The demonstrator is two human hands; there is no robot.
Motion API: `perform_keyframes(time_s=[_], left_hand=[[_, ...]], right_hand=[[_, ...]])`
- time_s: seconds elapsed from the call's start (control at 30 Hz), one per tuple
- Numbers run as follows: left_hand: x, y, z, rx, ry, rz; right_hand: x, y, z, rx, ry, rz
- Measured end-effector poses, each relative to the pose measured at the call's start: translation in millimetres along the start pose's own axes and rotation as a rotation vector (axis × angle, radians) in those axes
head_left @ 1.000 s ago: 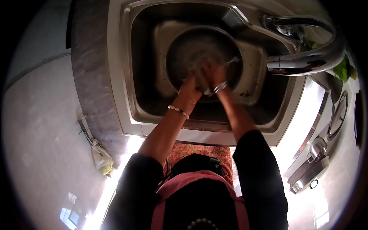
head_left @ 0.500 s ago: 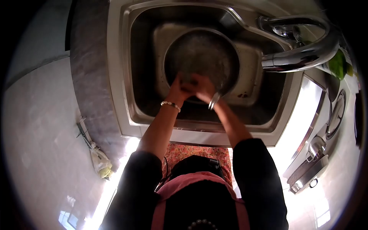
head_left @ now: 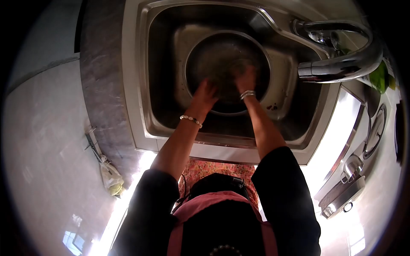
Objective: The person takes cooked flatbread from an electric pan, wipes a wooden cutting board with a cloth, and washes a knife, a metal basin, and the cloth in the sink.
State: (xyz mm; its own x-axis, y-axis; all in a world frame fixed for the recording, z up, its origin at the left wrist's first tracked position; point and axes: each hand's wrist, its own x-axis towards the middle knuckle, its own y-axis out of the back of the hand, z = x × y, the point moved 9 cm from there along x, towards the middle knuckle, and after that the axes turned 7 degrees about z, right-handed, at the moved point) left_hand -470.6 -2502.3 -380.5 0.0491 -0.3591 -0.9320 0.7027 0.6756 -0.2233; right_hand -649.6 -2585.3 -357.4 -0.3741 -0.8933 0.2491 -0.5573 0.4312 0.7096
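A round, dark metal basin [head_left: 270, 70] stands in the steel sink with murky-looking water inside. My left hand [head_left: 206, 94], with a beaded bracelet at the wrist, reaches over the basin's near left rim. Its fingers stretch forward, slightly apart, and nothing shows in them. Farther right, my right hand [head_left: 246, 80] is inside the basin, wearing silvery bangles. Motion smears its fingers, so whether they hold anything is hidden. What lies under the water is too dark to make out.
The sink [head_left: 299, 147] surrounds the basin. A chrome faucet [head_left: 337, 70] arches in from the right. Dark bits [head_left: 272, 107] lie on the sink floor. Lower right are a pot lid [head_left: 376, 132] and a metal pan [head_left: 344, 198]; a bag [head_left: 111, 177] is at left.
My hands, together at the basin's near side before, have come apart. The right moved right and farther in; the left stayed near the left rim. The view shifted slightly.
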Motion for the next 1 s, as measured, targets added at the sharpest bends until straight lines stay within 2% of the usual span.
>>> perform_keyframes(time_s=[0.1,0.2,0.27,0.33,0.37,0.4,0.5,0.53,0.6,0.67,0.7,0.77,0.8,0.87,0.9,0.97,1.0], left_hand=[[-10,10,5,0.12,0.046,0.067],[-20,6,8,0.129,0.082,0.085],[-12,-3,5,0.074,0.132,-0.113],[-11,-12,-4,-0.067,0.269,-0.275],[-11,-17,-9,-0.184,0.373,-0.332],[-16,-20,-16,-0.299,0.482,-0.383],[-28,-39,-4,-0.315,0.219,-0.525],[0,-28,-16,-0.298,0.215,-0.536],[79,7,-48,-0.268,0.2,-0.555],[21,-25,-27,-0.235,0.113,-0.361],[2,-35,-16,-0.218,0.065,-0.27],[19,-6,-9,-0.029,-0.007,-0.104],[24,5,-10,0.065,-0.033,-0.025],[-10,-22,25,0.238,-0.325,-0.045],[-29,-37,45,0.322,-0.479,-0.049],[-42,-66,44,0.354,-0.464,-0.234],[-47,-76,42,0.371,-0.455,-0.326]], right_hand=[[-33,-25,-48,0.074,0.323,-0.852],[-14,-20,45,0.393,-0.414,-0.161],[-34,-26,-25,0.071,-0.166,-0.687],[-47,15,-112,0.373,0.064,-0.811],[-44,42,-144,0.355,0.187,-0.705],[-39,68,-171,0.499,0.274,-0.548],[-42,80,-184,0.621,0.237,-0.486],[-37,76,-173,0.503,0.328,-0.331],[-29,27,-109,0.103,0.377,-0.278],[9,-2,-51,0.012,0.108,-0.458],[16,5,-42,0.008,0.102,-0.417],[25,16,-30,-0.009,0.091,-0.345],[18,23,-45,0.035,0.204,-0.416],[0,52,-97,0.133,0.435,-0.554],[2,62,-109,0.23,0.333,-0.618],[7,82,-132,0.417,0.117,-0.75],[18,93,-144,0.438,0.096,-0.712]])
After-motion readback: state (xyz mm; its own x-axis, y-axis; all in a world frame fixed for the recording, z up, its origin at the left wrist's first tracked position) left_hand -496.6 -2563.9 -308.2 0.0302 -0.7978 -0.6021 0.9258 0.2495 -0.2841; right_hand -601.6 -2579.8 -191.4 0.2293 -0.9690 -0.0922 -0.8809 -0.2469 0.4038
